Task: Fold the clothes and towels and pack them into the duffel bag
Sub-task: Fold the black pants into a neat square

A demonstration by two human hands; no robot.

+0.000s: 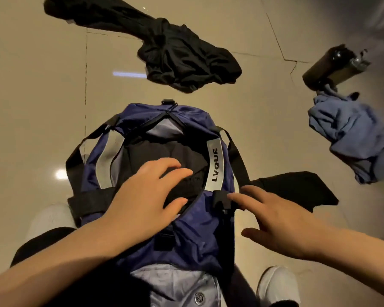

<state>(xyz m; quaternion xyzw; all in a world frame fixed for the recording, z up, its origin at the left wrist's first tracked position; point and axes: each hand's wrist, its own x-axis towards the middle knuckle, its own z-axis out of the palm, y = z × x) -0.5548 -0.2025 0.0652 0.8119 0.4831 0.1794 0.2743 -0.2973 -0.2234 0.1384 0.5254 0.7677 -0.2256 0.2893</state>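
Note:
A navy duffel bag (200, 227) with black straps lies open on the tiled floor in front of me. Black folded clothing (155, 151) fills its opening. My left hand (146, 196) rests flat on that black clothing, fingers spread. My right hand (273, 220) hovers beside the bag's right edge, fingers straight, its fingertips at the black strap buckle (220, 198). A crumpled black garment (175, 52) lies on the floor beyond the bag. A crumpled blue garment (353, 134) lies at the right. A folded black piece (297, 191) sits just right of the bag.
A dark bottle (333, 65) lies on its side at the upper right, touching the blue garment. My white shoes (277, 286) and dark trouser legs flank the bag's near end. Glossy beige tiles surround everything.

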